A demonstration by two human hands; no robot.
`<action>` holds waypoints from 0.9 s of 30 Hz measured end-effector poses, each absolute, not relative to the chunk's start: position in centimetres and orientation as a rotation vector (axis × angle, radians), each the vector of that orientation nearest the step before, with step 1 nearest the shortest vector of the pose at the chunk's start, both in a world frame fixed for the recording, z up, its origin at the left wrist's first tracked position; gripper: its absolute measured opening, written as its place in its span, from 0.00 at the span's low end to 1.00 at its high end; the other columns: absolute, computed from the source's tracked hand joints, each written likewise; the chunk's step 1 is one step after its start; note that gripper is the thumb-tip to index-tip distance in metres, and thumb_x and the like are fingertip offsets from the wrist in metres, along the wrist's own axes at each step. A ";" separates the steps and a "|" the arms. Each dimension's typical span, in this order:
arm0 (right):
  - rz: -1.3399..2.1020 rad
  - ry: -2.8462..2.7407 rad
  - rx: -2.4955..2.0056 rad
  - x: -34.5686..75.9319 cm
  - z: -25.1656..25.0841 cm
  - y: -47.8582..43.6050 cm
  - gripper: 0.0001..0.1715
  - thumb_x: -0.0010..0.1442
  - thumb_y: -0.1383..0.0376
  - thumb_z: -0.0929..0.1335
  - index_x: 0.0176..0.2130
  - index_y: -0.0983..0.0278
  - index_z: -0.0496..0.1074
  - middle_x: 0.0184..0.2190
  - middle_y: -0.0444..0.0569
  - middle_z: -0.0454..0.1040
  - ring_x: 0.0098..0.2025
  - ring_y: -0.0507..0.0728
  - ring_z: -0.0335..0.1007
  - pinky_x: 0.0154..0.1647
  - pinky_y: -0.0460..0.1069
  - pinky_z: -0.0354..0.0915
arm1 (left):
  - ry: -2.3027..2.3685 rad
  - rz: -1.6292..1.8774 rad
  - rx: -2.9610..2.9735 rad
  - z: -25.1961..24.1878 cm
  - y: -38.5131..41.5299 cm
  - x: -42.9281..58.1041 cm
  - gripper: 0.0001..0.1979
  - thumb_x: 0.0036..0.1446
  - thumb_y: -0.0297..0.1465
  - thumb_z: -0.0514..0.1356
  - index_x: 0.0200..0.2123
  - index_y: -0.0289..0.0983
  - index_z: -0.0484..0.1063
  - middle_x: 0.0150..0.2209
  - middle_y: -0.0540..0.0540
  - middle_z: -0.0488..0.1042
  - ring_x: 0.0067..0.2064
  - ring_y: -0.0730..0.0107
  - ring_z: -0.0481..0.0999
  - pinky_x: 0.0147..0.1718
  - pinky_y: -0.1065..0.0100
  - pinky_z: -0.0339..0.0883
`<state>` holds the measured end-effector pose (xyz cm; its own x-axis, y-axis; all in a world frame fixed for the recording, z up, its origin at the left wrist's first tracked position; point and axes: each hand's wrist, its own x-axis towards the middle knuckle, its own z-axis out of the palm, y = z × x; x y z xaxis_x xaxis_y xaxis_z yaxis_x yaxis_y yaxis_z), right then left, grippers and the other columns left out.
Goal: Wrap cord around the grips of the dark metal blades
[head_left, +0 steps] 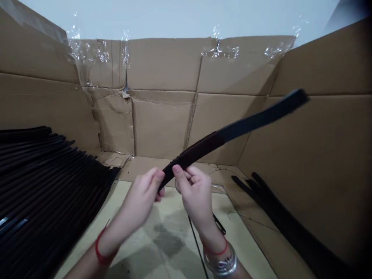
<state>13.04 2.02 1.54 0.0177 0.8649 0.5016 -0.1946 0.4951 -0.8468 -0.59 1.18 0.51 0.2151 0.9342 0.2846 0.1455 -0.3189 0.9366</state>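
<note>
A long dark strap [200, 149], belt-like, slants up to the right in front of me, one half dark brown and the far half blue-black. My left hand [142, 193] pinches its lower end between thumb and fingers. Just beside it, my right hand [196, 190] grips the same strap with the thumb on top. The strap's free end hangs in the air at upper right, slightly curved. Partly hidden behind my right wrist, a black looped object [220, 224] lies on the pale board [171, 248].
Many dark straps [49, 186] lie in a layered pile at left. Several more straps [279, 217] lean along the right side. Cardboard walls [162, 128], taped at the top, enclose the work surface. Loose threads [258, 223] lie near the right wall.
</note>
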 end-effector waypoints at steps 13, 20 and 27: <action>1.156 -1.423 -0.642 13.6 2.2 1.5 0.23 0.49 0.50 0.75 0.32 0.67 0.73 0.17 0.39 0.61 0.15 0.44 0.45 0.15 0.44 0.44 | 0.840 0.988 1.548 0.5 1.1 -0.2 0.26 0.57 0.56 0.50 0.27 0.37 0.61 0.22 0.54 0.54 0.21 0.79 0.48 0.18 0.74 0.40; 0.987 -1.398 -0.789 13.9 0.5 5.8 0.27 0.48 0.46 0.74 0.23 0.64 0.65 0.14 0.37 0.60 0.13 0.46 0.54 0.14 0.44 0.47 | 0.640 0.882 1.220 -1.3 5.2 0.7 0.28 0.56 0.57 0.51 0.25 0.36 0.60 0.18 0.59 0.47 0.17 0.85 0.42 0.15 0.78 0.33; 1.076 -1.286 -1.054 12.0 -7.7 13.9 0.21 0.61 0.54 0.69 0.27 0.69 0.68 0.19 0.40 0.65 0.18 0.46 0.59 0.18 0.43 0.57 | 0.706 0.727 0.943 -7.4 11.9 -0.5 0.26 0.63 0.49 0.50 0.23 0.34 0.62 0.16 0.59 0.50 0.14 0.87 0.45 0.11 0.80 0.37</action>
